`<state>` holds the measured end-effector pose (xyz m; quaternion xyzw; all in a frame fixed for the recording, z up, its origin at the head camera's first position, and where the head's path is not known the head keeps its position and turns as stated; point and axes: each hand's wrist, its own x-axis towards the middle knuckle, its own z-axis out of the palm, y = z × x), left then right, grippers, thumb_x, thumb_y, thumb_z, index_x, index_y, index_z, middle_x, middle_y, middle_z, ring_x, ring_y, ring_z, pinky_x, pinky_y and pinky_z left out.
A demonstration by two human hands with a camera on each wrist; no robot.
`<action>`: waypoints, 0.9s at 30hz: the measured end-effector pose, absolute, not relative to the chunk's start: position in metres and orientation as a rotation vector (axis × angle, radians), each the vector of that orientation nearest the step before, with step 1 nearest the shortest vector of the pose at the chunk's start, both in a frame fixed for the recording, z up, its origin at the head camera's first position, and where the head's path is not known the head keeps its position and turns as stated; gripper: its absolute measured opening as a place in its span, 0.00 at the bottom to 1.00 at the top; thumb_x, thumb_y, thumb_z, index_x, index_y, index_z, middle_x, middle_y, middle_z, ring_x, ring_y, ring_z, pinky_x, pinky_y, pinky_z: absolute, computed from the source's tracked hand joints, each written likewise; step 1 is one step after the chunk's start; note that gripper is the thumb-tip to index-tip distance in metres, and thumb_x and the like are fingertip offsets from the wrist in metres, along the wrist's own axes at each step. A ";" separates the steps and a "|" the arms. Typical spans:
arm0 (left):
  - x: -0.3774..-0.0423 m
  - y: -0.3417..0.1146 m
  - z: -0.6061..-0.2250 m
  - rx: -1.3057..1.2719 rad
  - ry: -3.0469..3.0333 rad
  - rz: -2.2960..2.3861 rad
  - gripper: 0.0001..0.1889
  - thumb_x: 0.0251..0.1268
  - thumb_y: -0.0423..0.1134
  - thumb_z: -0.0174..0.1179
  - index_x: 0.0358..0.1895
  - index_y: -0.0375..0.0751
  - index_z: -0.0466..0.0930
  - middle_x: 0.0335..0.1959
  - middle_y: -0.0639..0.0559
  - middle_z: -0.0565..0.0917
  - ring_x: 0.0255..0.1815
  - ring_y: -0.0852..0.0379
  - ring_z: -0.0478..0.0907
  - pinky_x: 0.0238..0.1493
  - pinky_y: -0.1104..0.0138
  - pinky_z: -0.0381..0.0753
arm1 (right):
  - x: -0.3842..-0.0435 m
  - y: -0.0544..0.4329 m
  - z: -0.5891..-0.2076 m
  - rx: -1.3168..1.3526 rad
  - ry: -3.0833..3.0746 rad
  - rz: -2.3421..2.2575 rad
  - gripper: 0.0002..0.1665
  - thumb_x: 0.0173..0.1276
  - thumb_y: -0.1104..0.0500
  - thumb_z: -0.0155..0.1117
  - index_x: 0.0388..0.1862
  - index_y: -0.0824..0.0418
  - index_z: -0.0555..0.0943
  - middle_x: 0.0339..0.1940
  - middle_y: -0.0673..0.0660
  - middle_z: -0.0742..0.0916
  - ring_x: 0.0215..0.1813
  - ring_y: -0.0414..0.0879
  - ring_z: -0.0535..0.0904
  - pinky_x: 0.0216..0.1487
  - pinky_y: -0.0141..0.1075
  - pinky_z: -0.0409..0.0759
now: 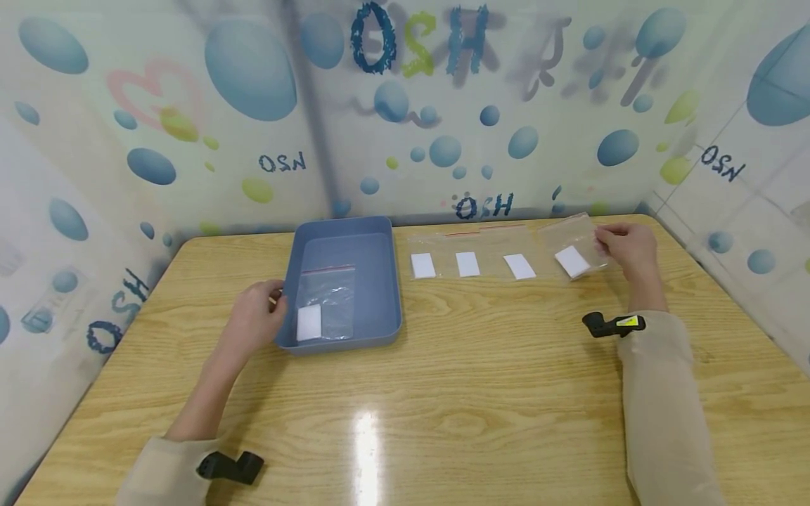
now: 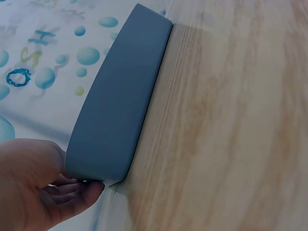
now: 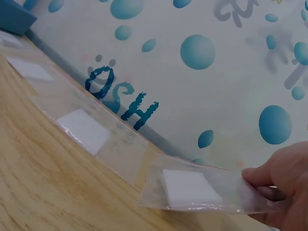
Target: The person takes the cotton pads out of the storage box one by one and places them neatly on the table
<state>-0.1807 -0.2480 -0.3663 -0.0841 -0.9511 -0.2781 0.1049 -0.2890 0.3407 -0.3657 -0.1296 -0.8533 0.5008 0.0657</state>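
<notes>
My right hand (image 1: 631, 247) pinches the right edge of a clear zip bag (image 1: 595, 242) with a white piece (image 1: 572, 261) inside. In the right wrist view that bag (image 3: 236, 192) is tilted, its near part off the wood. My left hand (image 1: 256, 315) grips the left wall of a blue-grey tray (image 1: 380, 299); in the left wrist view its fingers curl under the tray's side (image 2: 113, 101), the thumb mostly hidden. Inside the tray lies another zip bag (image 1: 337, 302) holding a white piece (image 1: 309, 322).
Right of the tray, a row of flat zip bags (image 1: 449, 246) lies along the back of the wooden table (image 1: 481, 372), each with a white piece (image 1: 467, 264). A wall covering printed with bubbles (image 1: 446, 151) rises behind the table and at both sides.
</notes>
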 end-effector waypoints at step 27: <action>-0.181 -0.248 -0.367 -0.228 -2.804 -0.831 0.16 0.69 0.25 0.51 0.54 0.15 0.76 0.39 0.27 0.82 0.34 0.40 0.82 0.32 0.55 0.82 | -0.298 0.332 -0.383 -0.515 -2.625 1.208 0.22 0.75 0.56 0.60 0.58 0.71 0.81 0.35 0.51 0.85 0.35 0.37 0.74 0.33 0.24 0.72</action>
